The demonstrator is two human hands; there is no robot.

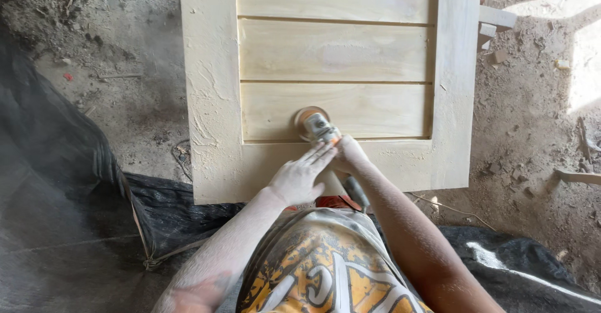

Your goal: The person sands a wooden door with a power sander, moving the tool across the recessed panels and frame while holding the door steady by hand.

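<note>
A pale wooden door (216,100) with sunken horizontal panels lies flat in front of me, coated in sawdust. An orange and grey angle grinder (316,125) rests its round disc on the lowest panel near the bottom rail. My right hand (349,153) grips the grinder's body just behind the head. My left hand (300,176), dusted white, lies flat with fingers stretched out, touching the tool and the bottom rail beside the right hand. The grinder's rear handle (355,193) runs back toward my body.
Dirt floor (113,56) with rubble and wood scraps surrounds the door. A black plastic sheet (56,181) covers the ground at the left and under me. Wood offcuts (496,25) lie by the door's upper right corner; a stick (579,176) lies at the right.
</note>
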